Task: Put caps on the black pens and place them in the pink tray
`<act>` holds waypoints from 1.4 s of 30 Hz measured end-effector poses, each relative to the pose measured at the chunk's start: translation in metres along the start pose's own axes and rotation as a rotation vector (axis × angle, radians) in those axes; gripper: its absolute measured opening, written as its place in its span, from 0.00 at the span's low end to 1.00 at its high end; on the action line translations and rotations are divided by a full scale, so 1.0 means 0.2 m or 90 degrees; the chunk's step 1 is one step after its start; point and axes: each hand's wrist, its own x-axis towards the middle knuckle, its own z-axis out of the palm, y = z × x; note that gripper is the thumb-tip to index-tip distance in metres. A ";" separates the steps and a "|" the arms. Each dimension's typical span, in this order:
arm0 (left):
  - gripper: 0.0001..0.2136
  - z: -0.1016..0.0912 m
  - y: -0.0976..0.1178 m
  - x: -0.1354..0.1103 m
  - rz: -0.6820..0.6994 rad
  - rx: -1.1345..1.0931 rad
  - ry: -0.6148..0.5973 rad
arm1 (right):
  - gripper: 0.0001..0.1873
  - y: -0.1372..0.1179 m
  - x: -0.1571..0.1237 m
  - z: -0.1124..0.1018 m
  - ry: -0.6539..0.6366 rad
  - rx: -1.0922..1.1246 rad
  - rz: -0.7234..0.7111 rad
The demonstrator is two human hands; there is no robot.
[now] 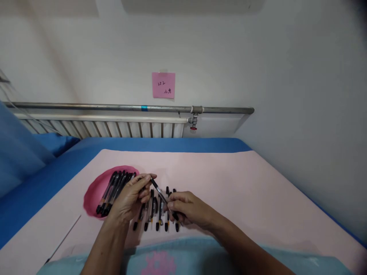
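Between my two hands, above the pink surface, a clear-barrelled pen (159, 191) with black ends is held at a slant. My left hand (134, 195) pinches its upper end with thumb and fingertips. My right hand (187, 208) is closed around the lower end, near the black tip part. Below them several pens and pen parts (157, 221) lie in a loose row, partly hidden by both hands. To the left of my left hand, a pink scalloped bowl (91, 193) holds a bundle of black-capped pens (114, 191), partly covered by my wrist.
A thin white rod (64, 236), possibly a pen refill, lies at the front left. The pink mat (229, 183) rests on a blue cover (172, 144). Behind stand a radiator (114, 129), a metal pipe with a valve (194, 121), and a wall with a pink note (163, 85).
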 end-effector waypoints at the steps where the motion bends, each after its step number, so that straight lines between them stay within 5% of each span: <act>1: 0.12 0.00 0.00 0.00 0.012 0.000 0.009 | 0.05 0.01 0.00 0.00 0.010 0.001 -0.011; 5: 0.12 0.01 -0.01 0.01 0.048 -0.002 0.036 | 0.07 0.03 0.02 0.00 0.093 0.017 -0.053; 11: 0.12 0.03 -0.01 0.00 0.052 0.004 0.023 | 0.14 0.02 0.02 0.00 -0.010 0.115 -0.004; 16: 0.12 0.04 -0.01 -0.01 0.060 0.000 0.025 | 0.09 0.01 0.02 0.02 0.116 0.154 -0.033; 21: 0.11 0.04 -0.01 -0.01 0.066 0.010 0.021 | 0.16 0.01 0.02 0.03 -0.017 0.251 0.019; 27: 0.11 0.05 -0.02 -0.01 0.074 0.013 0.022 | 0.10 0.02 0.03 0.04 0.180 0.127 -0.073; 31: 0.11 0.05 -0.02 -0.01 0.069 0.020 0.021 | 0.14 0.01 0.02 0.04 0.066 0.199 -0.018; 37: 0.11 0.05 -0.01 -0.02 0.074 0.009 0.028 | 0.10 -0.01 0.01 0.02 0.096 0.268 -0.030; 42: 0.12 0.06 0.00 -0.02 0.068 0.016 0.026 | 0.16 0.00 0.01 0.03 -0.032 0.315 0.049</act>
